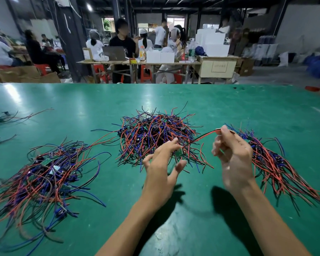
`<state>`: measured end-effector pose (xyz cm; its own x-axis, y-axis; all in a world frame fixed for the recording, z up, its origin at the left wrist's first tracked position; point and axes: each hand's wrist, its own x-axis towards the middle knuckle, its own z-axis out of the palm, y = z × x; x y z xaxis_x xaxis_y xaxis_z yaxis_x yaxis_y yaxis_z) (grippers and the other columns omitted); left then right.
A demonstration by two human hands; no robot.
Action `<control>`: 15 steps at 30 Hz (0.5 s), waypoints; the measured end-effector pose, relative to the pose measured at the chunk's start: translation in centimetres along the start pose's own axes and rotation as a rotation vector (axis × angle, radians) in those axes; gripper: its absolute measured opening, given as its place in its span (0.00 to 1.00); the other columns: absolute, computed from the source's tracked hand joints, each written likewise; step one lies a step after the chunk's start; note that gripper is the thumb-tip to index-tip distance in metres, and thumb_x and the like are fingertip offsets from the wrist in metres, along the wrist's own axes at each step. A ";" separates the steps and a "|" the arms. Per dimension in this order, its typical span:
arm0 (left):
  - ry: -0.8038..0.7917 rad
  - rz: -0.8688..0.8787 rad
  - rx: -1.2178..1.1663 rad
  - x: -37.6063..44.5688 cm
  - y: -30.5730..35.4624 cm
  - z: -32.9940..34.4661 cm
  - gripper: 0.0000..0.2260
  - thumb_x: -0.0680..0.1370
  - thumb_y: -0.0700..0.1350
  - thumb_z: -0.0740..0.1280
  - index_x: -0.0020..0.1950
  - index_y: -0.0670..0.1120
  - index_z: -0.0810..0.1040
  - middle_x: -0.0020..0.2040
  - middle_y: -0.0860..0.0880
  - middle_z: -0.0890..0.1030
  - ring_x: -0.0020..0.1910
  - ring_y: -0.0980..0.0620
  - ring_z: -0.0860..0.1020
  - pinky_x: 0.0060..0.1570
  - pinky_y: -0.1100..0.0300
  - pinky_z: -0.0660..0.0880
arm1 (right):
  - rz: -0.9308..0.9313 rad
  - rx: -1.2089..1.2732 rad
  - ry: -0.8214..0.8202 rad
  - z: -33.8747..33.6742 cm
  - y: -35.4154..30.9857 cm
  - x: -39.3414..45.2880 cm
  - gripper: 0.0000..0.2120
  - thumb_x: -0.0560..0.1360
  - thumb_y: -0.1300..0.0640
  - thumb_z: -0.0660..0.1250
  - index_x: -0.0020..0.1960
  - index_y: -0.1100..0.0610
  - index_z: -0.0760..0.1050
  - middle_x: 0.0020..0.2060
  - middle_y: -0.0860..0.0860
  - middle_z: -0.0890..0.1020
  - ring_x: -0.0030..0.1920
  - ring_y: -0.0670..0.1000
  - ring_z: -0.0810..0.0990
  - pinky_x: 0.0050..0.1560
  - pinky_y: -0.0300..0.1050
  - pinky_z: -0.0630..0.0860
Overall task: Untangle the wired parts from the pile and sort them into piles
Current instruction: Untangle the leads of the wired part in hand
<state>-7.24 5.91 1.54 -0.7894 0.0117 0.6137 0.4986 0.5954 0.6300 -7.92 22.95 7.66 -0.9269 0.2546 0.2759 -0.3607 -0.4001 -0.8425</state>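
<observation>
A tangled pile of red, blue and black wired parts [155, 133] lies mid-table on the green mat [192, 209]. My right hand [233, 157] is raised beside it and pinches a red-and-black wire pair [206, 135] that runs back into the pile. My left hand [161, 169] hovers at the pile's near edge with fingers spread and loosely bent; a small green circuit board [179, 152] sits at its fingertips, and I cannot tell whether they touch it. A sorted pile [44, 178] lies to the left, another sorted pile [277, 163] to the right behind my right hand.
A few loose wires [11, 117] lie at the mat's far left edge. Beyond the table's far edge, people sit and stand at work tables [137, 61] with boxes, a laptop and red stools. A cream cabinet [216, 67] stands at back right.
</observation>
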 end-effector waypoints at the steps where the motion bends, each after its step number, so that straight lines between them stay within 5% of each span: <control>1: -0.008 -0.002 -0.040 0.0 0.2 0.0 0.15 0.79 0.48 0.71 0.64 0.57 0.77 0.67 0.72 0.72 0.70 0.67 0.68 0.64 0.58 0.56 | 0.051 0.039 -0.006 0.0 -0.2 0.0 0.09 0.73 0.49 0.71 0.37 0.52 0.81 0.31 0.47 0.77 0.29 0.46 0.72 0.32 0.37 0.71; 3: -0.038 0.011 -0.087 -0.1 0.5 -0.2 0.12 0.79 0.46 0.71 0.61 0.55 0.80 0.61 0.74 0.75 0.66 0.68 0.72 0.63 0.59 0.58 | 0.128 0.084 0.013 0.1 -0.4 0.1 0.10 0.70 0.46 0.72 0.37 0.51 0.80 0.32 0.46 0.77 0.29 0.45 0.73 0.33 0.37 0.72; 6: -0.081 -0.012 -0.222 -0.3 1.0 -0.8 0.05 0.79 0.45 0.69 0.50 0.47 0.84 0.46 0.58 0.85 0.48 0.62 0.81 0.54 0.60 0.69 | 0.206 0.118 0.080 -0.1 -0.5 0.3 0.10 0.74 0.46 0.70 0.38 0.50 0.78 0.31 0.45 0.78 0.29 0.44 0.74 0.34 0.38 0.72; 9: -0.138 -0.083 -0.446 -0.5 1.8 -1.5 0.06 0.78 0.47 0.72 0.47 0.45 0.83 0.35 0.49 0.82 0.35 0.58 0.76 0.41 0.59 0.73 | 0.241 0.091 0.143 -0.5 -0.7 0.7 0.09 0.79 0.47 0.68 0.41 0.49 0.77 0.32 0.44 0.79 0.29 0.43 0.74 0.35 0.38 0.71; 15: -0.082 -0.124 -0.421 -0.3 1.6 -2.1 0.07 0.81 0.48 0.68 0.46 0.50 0.85 0.31 0.56 0.77 0.30 0.61 0.71 0.34 0.67 0.65 | 0.303 0.065 0.146 -1.1 -0.4 1.2 0.08 0.80 0.48 0.66 0.46 0.49 0.80 0.35 0.43 0.83 0.30 0.43 0.77 0.33 0.37 0.73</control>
<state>-5.43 5.17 3.40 -0.8696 0.0345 0.4926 0.4876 0.2171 0.8456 -8.79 24.35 7.82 -0.9699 0.2371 -0.0561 -0.0810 -0.5310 -0.8435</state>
